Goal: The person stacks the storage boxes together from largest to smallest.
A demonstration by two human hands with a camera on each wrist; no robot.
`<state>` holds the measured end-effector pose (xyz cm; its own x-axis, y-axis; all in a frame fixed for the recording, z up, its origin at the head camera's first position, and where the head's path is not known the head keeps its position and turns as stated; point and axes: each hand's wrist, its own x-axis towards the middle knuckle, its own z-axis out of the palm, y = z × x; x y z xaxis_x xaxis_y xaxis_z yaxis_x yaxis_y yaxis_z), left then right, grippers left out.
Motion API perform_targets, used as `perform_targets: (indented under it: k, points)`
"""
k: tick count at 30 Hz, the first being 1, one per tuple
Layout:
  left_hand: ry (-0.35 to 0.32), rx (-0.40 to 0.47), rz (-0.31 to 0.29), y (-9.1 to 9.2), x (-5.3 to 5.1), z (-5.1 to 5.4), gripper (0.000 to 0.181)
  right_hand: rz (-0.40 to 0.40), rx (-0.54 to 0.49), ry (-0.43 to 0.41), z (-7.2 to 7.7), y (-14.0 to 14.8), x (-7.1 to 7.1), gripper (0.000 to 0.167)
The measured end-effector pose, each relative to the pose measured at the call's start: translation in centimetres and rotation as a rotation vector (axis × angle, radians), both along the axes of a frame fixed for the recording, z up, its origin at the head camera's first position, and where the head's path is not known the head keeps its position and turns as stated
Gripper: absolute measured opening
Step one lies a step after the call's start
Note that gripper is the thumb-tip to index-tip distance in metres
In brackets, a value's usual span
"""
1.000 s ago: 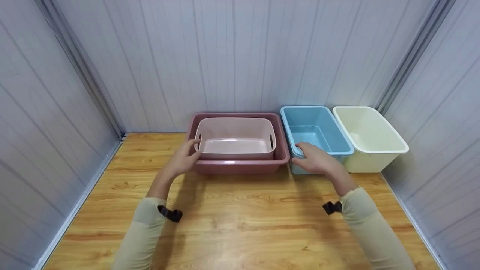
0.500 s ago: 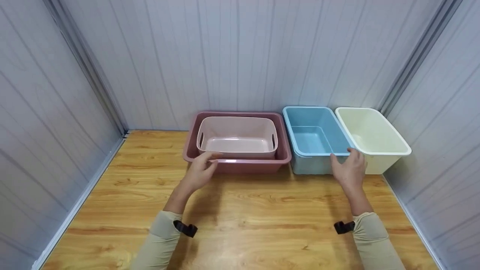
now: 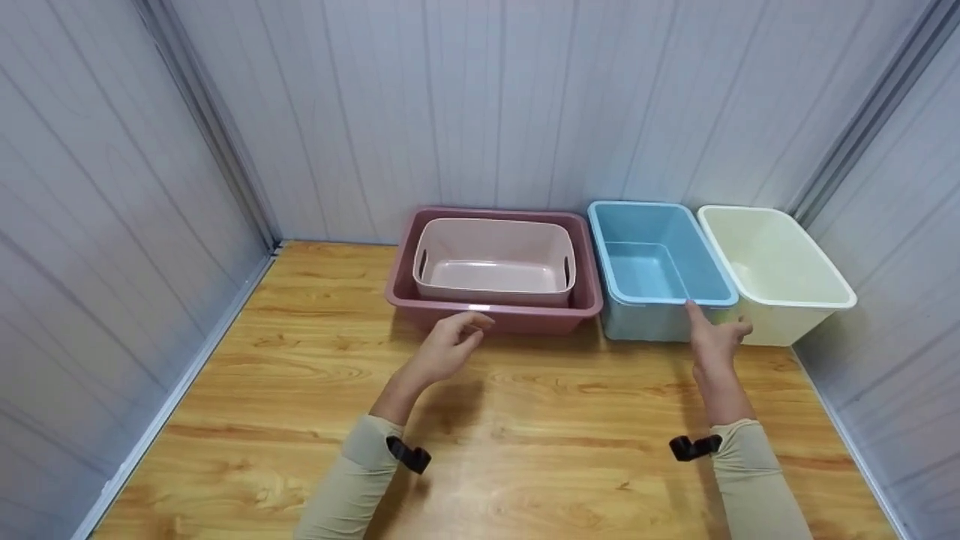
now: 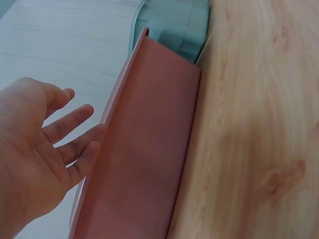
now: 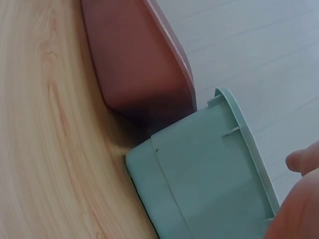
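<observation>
In the head view a dusky pink tub (image 3: 405,303) stands against the back wall, with a smaller pale pink basket (image 3: 495,296) nested inside it. My left hand (image 3: 442,349) hovers at the tub's front rim, fingers loosely bent and holding nothing; the left wrist view shows its spread fingers (image 4: 75,144) close to that rim. To the right stands a blue bin (image 3: 649,319). At its front right corner is my right hand (image 3: 716,345), one fingertip by the rim; contact is unclear. Only part of this hand (image 5: 299,204) enters the right wrist view.
A cream bin (image 3: 795,319) stands right of the blue one, close beside it. Pale panelled walls (image 3: 510,112) enclose the back and both sides. The wood-grain surface (image 3: 555,435) spreads in front of the containers.
My left hand has moved right along the tub's front, from its left end. My right hand has moved from the blue bin's left front corner to its right. The view has shifted slightly.
</observation>
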<state>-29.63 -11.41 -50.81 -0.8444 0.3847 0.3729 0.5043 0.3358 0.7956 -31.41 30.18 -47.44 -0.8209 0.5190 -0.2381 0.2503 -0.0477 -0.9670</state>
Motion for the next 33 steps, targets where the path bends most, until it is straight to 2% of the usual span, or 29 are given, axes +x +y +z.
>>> perform_targets:
  k: [4,8,12,17,23,27,30,33]
  points:
    - [-0.045,-0.034,-0.006,0.7,0.2,-0.3,0.020,0.029,-0.058,-0.085,0.5,0.3,-0.4,0.109]
    - [-0.045,-0.042,-0.017,1.4,-0.2,0.1,0.020,0.005,-0.121,-0.073,1.1,0.3,-1.3,0.107]
    - [-0.035,-0.061,-0.021,2.0,-0.5,0.5,0.020,-0.053,-0.176,-0.039,1.3,0.1,-2.0,0.105]
    - [-0.059,-0.104,-0.052,2.7,-0.3,0.6,0.022,-0.084,-0.194,-0.030,1.1,0.1,-2.4,0.101]
    - [-0.081,-0.116,-0.062,3.0,-0.1,0.5,0.022,-0.049,-0.242,-0.074,1.0,0.1,-2.4,0.106]
    - [-0.103,-0.128,-0.072,3.6,0.1,0.5,0.022,-0.057,-0.269,-0.097,0.6,-0.2,-2.4,0.106]
    - [-0.123,-0.121,-0.091,4.4,0.1,0.6,0.023,-0.058,-0.293,-0.096,0.1,-0.3,-2.6,0.108]
    - [-0.145,-0.102,-0.102,5.0,0.4,0.2,0.025,-0.053,-0.304,-0.093,-0.5,-0.7,-2.9,0.111]
